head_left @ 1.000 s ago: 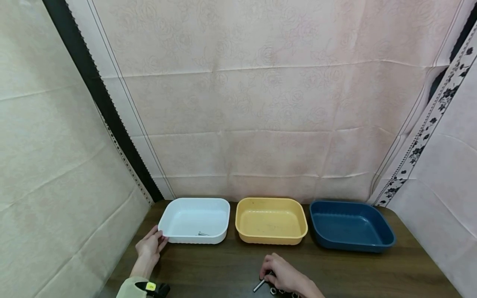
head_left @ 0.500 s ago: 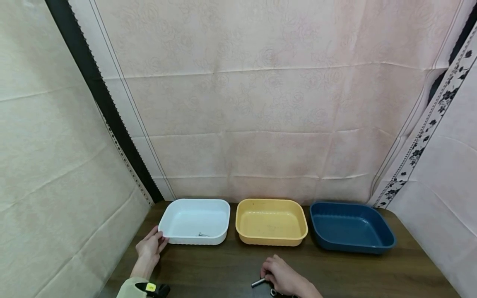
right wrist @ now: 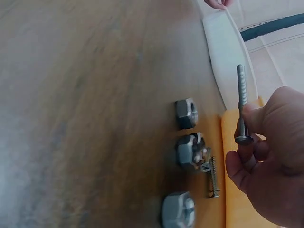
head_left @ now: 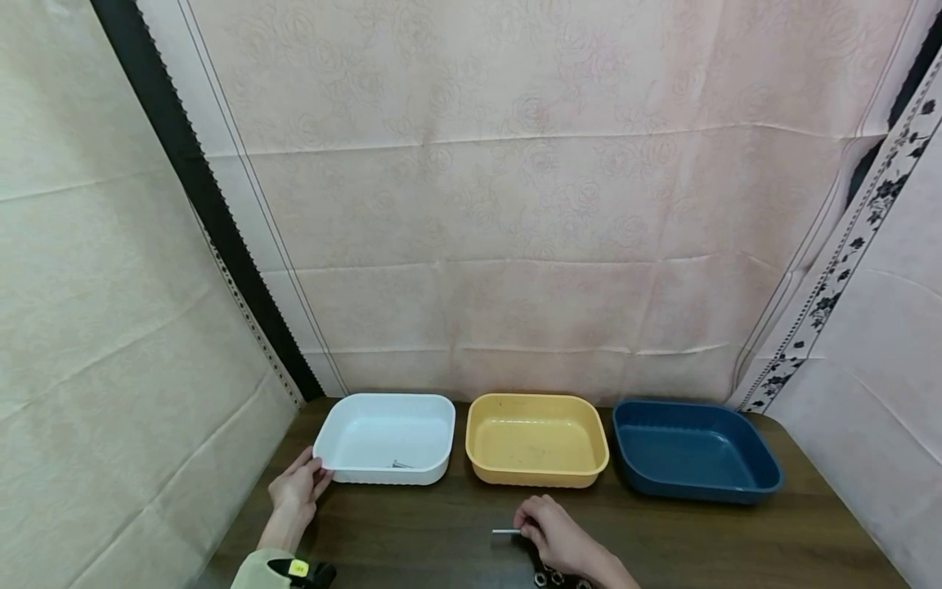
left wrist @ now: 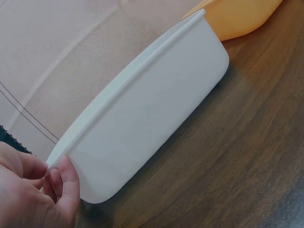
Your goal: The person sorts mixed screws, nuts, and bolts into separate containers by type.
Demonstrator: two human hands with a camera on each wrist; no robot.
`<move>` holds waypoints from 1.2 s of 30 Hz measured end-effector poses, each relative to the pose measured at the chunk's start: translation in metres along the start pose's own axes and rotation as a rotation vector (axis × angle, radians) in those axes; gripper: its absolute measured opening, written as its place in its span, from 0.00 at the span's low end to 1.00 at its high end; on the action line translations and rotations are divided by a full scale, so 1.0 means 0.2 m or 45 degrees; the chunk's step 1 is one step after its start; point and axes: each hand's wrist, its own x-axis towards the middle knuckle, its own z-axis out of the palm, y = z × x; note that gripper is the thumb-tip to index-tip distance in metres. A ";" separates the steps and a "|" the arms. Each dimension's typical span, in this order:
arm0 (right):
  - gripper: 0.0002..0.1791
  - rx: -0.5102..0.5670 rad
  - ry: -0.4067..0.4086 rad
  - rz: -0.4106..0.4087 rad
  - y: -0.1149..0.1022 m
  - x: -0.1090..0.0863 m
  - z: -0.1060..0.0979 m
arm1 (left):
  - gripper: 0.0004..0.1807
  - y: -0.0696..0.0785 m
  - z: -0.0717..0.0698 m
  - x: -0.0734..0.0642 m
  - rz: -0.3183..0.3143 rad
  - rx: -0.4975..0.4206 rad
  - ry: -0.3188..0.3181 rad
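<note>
My left hand (head_left: 293, 491) pinches the rim of the white plastic tray (head_left: 430, 475) at its near left corner. In the left wrist view, the thumb and fingers of that hand (left wrist: 40, 192) are on either side of the tray's rim (left wrist: 137, 114). A metal bolt (right wrist: 242, 85) with a threaded shank is pinched in my right hand (right wrist: 280, 152), its head towards the palm side. From the head, the bolt (head_left: 504, 532) points left, and the right hand (head_left: 559, 536) is in front of the yellow tray (head_left: 540, 477).
Below the right hand several hex nuts (right wrist: 186, 113) lie on the wooden table (right wrist: 95, 118), with a screw (right wrist: 213, 176) beside them. A few thin screws (head_left: 401, 465) lie in the white tray. At the right stands a blue tray (head_left: 699, 488); a cloth wall (head_left: 515, 245) rises behind.
My right hand has risen slightly, and the bolt has swung from slanting down-left to nearly level. More nuts show beneath it. The left hand stays at the white tray.
</note>
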 end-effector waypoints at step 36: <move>0.10 -0.001 0.199 -0.053 -0.17 0.34 -0.01 | 0.28 0.00 0.00 -0.02 0.003 -0.010 -0.001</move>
